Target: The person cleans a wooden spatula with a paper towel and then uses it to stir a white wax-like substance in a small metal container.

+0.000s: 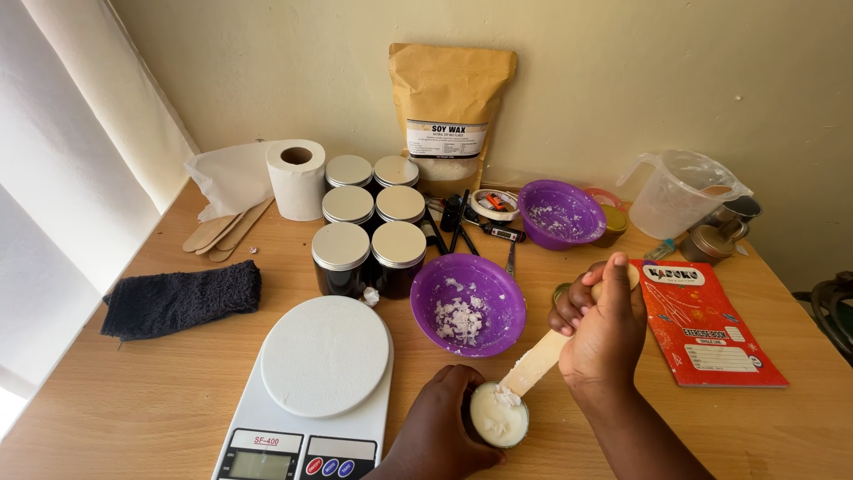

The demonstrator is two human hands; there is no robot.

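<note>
Nearest, the left hand [442,425] wraps a small jar [498,414] of pale wax on the table [160,400], while the right hand [604,329] grips a flat wooden stick [536,363] dipped at its rim. Steadying the jar and stirring slowly should avoid spills. Beyond, a red booklet [706,324] lies right; farthest, a tan pouch [450,111] with a white label stands against the wall.

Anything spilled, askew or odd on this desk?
Little stands out. A small white clump lies loose on the table beside the front lidded jars, next to the scale. The right hand holds a wax-coated wooden stick over the white-filled jar steadied by the left hand.
</note>
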